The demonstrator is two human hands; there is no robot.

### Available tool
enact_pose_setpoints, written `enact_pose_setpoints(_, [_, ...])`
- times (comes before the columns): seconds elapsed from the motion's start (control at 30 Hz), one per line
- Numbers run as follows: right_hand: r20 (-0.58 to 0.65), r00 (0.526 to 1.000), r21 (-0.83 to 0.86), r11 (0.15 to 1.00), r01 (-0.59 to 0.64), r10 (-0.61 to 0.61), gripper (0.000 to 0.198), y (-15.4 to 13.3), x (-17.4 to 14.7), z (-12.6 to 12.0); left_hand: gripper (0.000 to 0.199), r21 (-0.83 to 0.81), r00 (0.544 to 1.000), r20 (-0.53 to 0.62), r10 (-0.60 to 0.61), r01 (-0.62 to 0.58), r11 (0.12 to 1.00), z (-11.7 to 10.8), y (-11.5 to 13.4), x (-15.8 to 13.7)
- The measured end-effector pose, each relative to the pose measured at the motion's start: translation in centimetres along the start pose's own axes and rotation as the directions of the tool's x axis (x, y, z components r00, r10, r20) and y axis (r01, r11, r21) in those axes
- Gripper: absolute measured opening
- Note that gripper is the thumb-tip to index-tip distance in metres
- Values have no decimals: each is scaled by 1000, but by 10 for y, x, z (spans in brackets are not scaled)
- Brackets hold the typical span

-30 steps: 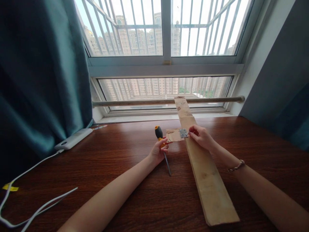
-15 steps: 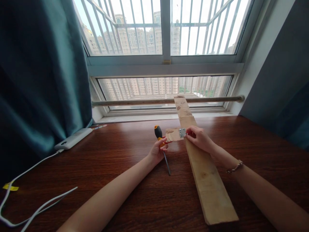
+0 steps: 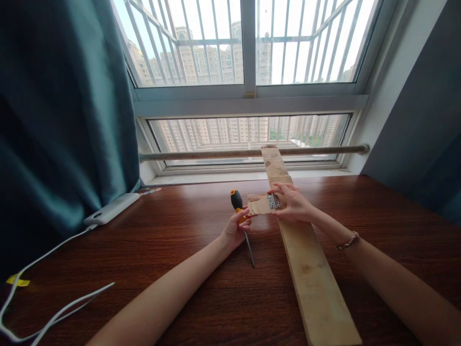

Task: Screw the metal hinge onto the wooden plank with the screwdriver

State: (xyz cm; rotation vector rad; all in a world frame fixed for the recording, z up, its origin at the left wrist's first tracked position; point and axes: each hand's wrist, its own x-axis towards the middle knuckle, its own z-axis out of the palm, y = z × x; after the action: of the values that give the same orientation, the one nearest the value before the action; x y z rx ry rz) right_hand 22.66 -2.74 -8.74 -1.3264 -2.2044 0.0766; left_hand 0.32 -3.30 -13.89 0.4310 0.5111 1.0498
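head view: your left hand (image 3: 236, 227) holds a screwdriver (image 3: 236, 201), its fingers closed around the black and yellow handle, which tilts toward eleven o'clock while the metal tip points to five. those fingers also reach the nine o'clock end of a short wood piece (image 3: 256, 205); whether they pinch it, you cannot tell.

your right hand (image 3: 293, 204) comes in from four o'clock over a long board (image 3: 320, 283). its thumb and forefinger are spread apart around a metal hinge (image 3: 273, 202), forefinger on the twelve o'clock side, thumb at six; how firmly they press is too small to tell. the hinge lies where the short piece meets the board, at two o'clock from your left hand.

on the brown table (image 3: 194, 293), toward ten o'clock, sits a white power bank (image 3: 111, 209) with a white cable (image 3: 54, 252), beside the curtain (image 3: 72, 110).
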Motion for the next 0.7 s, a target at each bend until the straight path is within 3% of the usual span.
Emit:
enact_pose_setpoints(0.13, [35,999,-28,999,23,-22,76,1,0,-1,16,16,1000,-10,2,-2,1000,3,0,-2])
enact_pose_setpoints(0.5, [17,1000,20,1000,6,-6,70,2,3,-2,18,89,999,-1,44,-44,995,6,-3,-3])
enact_pose_setpoints(0.7, [10,1000,36,999,5,-5,71,3,3,-2,12,99,968,-130,216,-204,974,12,11,-4])
